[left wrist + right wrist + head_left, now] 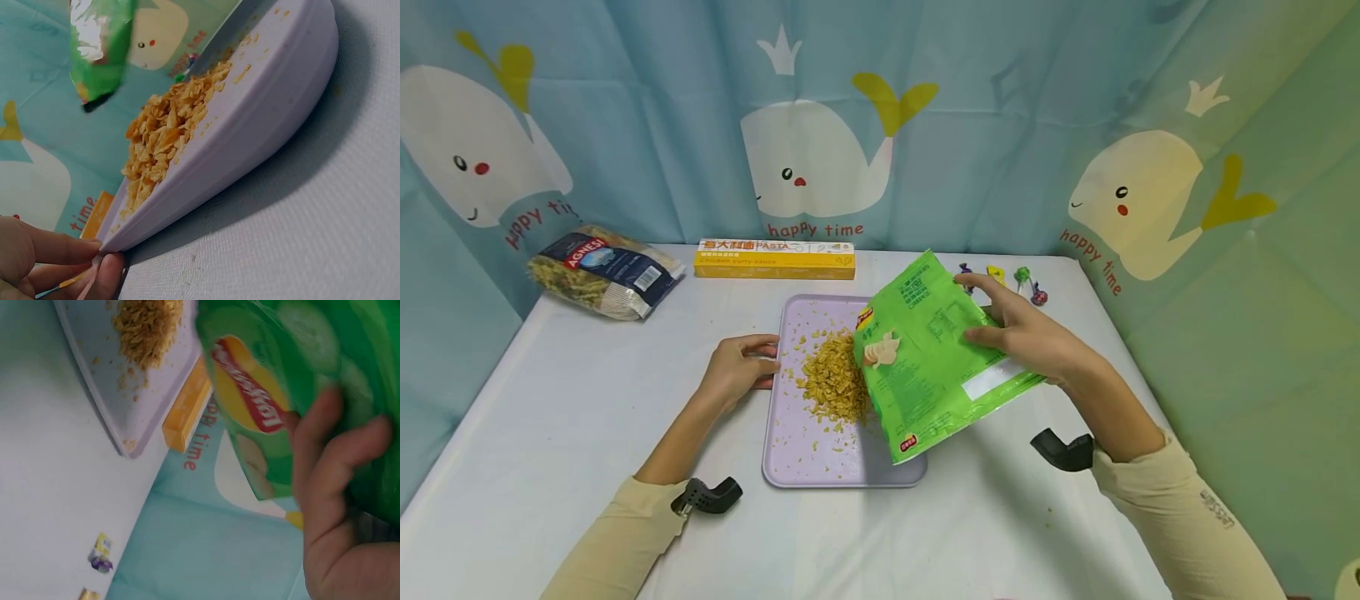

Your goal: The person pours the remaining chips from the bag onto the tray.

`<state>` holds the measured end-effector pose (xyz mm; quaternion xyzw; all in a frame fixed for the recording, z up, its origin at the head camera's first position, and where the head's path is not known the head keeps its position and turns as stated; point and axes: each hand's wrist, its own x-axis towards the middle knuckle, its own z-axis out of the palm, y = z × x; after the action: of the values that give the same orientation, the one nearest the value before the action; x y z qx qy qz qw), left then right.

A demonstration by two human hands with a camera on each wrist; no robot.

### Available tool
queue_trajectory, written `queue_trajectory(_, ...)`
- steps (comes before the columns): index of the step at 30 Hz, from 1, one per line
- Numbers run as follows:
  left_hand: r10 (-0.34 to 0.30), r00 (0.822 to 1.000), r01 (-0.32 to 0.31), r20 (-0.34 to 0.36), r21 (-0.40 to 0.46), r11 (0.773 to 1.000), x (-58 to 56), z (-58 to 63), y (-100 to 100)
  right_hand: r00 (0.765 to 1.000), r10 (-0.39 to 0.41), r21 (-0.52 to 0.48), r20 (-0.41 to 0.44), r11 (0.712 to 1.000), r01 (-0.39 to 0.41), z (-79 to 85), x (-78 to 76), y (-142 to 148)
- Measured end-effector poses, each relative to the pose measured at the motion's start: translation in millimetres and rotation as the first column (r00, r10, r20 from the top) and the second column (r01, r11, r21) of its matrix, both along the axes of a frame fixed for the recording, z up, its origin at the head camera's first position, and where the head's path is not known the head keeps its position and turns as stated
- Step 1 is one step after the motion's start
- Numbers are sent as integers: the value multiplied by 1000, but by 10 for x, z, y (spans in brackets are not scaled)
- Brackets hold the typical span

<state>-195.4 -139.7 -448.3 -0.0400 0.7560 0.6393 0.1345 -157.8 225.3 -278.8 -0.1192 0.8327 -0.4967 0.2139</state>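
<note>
A lilac tray (790,454) lies on the table with a heap of broken yellow chips (833,379) on it and crumbs scattered around. At the tray's left edge is my left hand (737,371); in the left wrist view, its thumb and fingers (65,247) pinch the rim at a corner. My right hand (1026,329) grips a green chip bag (925,358) by its right side, holding it tilted over the tray's right part. A red and yellow logo shows on the bag's other face in the right wrist view. The bag hides part of the heap.
Behind the tray stands a yellow and white pasta box (775,261). A pasta bag (606,271) lies at the back left. Several small wrapped candies (996,277), one a green lollipop, lie at the back right. A blue curtain (647,125) hangs behind the table.
</note>
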Motion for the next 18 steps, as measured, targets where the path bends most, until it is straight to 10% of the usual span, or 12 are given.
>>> queue_trajectory(7, 7, 1000, -7, -1, 0, 1000, -2, 0, 0, 967, 19, 170, -253, 985, 25, -57, 8, -37)
queue_trajectory(18, 11, 1000, -11, 3, 0, 1000, -7, -7, 4, 994, -57, -30, -90, 998, 55, -18, 5, -32)
